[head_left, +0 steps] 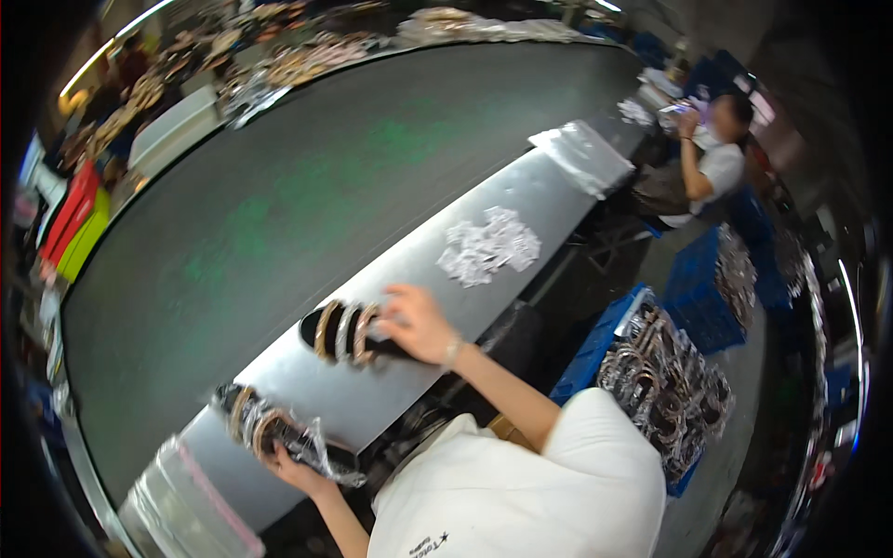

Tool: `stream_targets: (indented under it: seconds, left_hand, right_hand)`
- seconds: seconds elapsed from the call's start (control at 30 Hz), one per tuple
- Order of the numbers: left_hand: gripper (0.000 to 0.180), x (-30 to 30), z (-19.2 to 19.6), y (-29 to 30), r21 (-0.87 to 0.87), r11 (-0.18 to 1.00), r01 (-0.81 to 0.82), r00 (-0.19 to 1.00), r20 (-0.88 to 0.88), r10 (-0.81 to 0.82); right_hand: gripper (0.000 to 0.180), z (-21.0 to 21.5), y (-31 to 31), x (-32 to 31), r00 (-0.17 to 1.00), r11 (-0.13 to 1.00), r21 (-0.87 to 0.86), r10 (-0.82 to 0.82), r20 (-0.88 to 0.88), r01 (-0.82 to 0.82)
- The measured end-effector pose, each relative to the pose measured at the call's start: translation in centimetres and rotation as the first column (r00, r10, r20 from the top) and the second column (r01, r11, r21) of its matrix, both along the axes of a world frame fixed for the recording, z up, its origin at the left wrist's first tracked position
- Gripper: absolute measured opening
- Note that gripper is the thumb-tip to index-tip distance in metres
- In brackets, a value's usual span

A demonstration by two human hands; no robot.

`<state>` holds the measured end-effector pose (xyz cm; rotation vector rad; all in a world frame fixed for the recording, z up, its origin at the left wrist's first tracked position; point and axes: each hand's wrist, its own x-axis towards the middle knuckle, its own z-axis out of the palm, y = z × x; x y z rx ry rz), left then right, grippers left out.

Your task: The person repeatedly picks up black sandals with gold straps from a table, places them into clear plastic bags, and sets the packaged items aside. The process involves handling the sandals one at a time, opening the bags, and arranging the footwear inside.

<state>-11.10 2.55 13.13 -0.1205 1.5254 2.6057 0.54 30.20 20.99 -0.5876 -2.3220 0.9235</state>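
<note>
A strappy sandal [342, 333] with a black sole and gold, silver and rose-coloured bands lies on the metal ledge. Over its right end is my right hand [419, 323], slightly blurred, fingers apart and close to the rose band; whether they touch it is unclear. Lower left, my left hand [296, 468] grips a second sandal [270, 428], partly covered by crinkled clear plastic, at the ledge's near edge. Its fingertips are partly hidden by the sandal. Beyond the right hand, a heap of small white paper pieces [488, 245] rests on the ledge.
A dark green-grey belt [307, 195] runs beyond the metal ledge [372, 402]. Clear plastic bags [191, 498] lie at lower left, others [584, 156] farther along. To my right stands a blue crate [595, 344] full of wrapped sandals. A co-worker [712, 167] sits at upper right.
</note>
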Motion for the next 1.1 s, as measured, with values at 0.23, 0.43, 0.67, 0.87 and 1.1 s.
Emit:
stream_targets:
  seconds: [0.23, 0.43, 0.67, 0.87, 1.1]
  left_hand:
    - [0.044, 1.2, 4.0, -2.1, 0.316, 0.925, 0.209, 0.963, 0.100, -0.252]
    - [0.046, 0.6, 3.6, -4.9, 0.231, 0.972, -0.051, 0.992, 0.127, 0.022]
    - [0.039, -2.2, 7.5, -5.8, 0.313, 0.922, -0.227, 0.974, 0.099, 0.206]
    - [0.062, -8.0, 10.4, -18.0, -0.145, 0.980, -0.135, 0.940, -0.333, 0.080]
    - [0.014, -12.8, 1.7, -28.8, -0.826, 0.305, -0.475, 0.806, -0.547, -0.227]
  right_hand:
    - [0.048, -3.6, -3.9, 4.7, 0.892, 0.950, 0.045, -0.306, 0.332, 0.309]
    - [0.037, -6.4, -3.9, 1.9, 0.954, 0.867, -0.498, 0.137, 0.267, 0.015]
    - [0.032, -1.3, -21.1, -9.0, 0.848, 0.488, -0.755, 0.503, -0.166, -0.438]
    - [0.032, 2.7, -25.4, -14.2, 0.677, 0.316, -0.670, 0.629, -0.383, -0.672]
    - [0.059, -1.1, -23.6, -17.4, 0.476, 0.653, -0.386, 0.748, 0.462, -0.651]
